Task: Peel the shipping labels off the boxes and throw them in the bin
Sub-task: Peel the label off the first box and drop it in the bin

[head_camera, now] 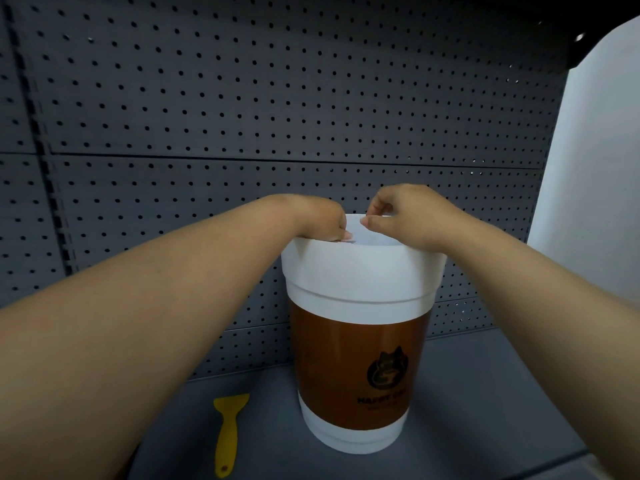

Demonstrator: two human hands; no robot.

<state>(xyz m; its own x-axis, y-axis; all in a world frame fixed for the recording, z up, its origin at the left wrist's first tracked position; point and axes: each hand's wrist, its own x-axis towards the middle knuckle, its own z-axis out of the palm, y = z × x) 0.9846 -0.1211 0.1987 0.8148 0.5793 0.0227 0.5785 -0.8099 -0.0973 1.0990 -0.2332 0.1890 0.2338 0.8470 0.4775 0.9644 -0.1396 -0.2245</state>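
Observation:
The bin (pixel 360 271) is a tall cup-shaped container, white with a brown band and a dark logo, standing on the grey shelf. A white sheet, apparently a shipping label (pixel 372 232), stands upright just above the bin's top rim between my hands. My right hand (pixel 405 216) pinches the sheet's upper edge between thumb and forefinger. My left hand (pixel 318 216) rests on the rim with its fingers curled onto the sheet's lower left corner. No boxes are in view.
A yellow plastic scraper (pixel 228 434) lies on the shelf surface (pixel 485 393) to the left of the bin. A dark grey pegboard wall (pixel 277 98) stands right behind the bin. A white panel (pixel 595 150) is at the right.

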